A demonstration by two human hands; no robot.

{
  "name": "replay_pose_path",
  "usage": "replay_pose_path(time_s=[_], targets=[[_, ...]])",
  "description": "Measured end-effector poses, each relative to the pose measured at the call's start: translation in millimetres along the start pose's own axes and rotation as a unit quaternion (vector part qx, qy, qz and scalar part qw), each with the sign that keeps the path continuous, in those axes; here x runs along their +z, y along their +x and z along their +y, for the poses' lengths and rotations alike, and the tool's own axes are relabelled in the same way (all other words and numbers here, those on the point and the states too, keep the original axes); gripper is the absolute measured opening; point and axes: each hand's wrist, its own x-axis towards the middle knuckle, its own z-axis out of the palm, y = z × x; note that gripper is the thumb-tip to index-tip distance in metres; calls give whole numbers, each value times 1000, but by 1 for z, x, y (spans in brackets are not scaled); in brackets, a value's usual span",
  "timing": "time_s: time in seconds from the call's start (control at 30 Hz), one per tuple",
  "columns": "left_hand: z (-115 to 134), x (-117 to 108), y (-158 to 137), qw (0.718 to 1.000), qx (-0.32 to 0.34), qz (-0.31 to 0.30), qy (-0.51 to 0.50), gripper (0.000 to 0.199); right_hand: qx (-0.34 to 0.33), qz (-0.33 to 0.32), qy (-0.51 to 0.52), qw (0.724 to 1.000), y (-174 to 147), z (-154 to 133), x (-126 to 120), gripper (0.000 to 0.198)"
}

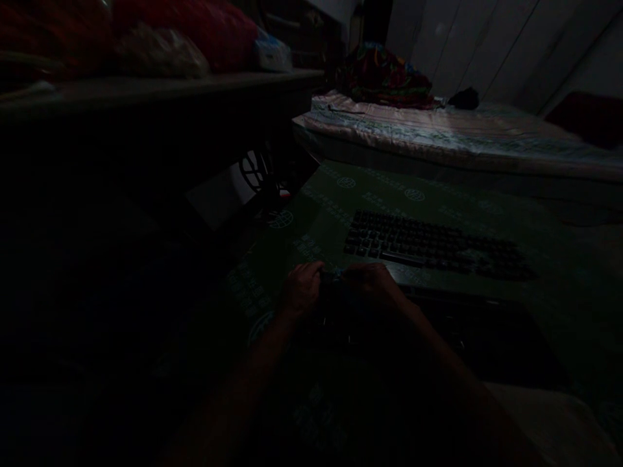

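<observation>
The scene is very dark. A black keyboard base lies on a green printed sheet, its left part lost in shadow beneath my arms. At its far left corner, my left hand has its fingers curled over the edge. My right hand is closed just to the right, fingertips pointing left toward that corner. Whatever it pinches is too dark to make out. Beyond the base, many loose black keycaps are set out in keyboard rows, including a long space bar.
A bed with a striped sheet stands behind the green sheet, carrying a heap of patterned cloth. On the left, a table holds red bags and a pale packet. Beneath it shows a spoked wheel.
</observation>
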Motion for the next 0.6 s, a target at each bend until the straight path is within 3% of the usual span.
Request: replay_pose_path(time_s=[0.17,0.43,0.6], targets=[[-3,1,1,1000,3,10,-2,29,9,-22,-12,1000,0,2,-8,16],[-1,-2,2,1000,5,13,-2,29,18,-3,41,999,-1,6,-7,16],[-1,-2,2,1000,7,9,-5,30,56,-18,31,998,-4,6,-25,12]])
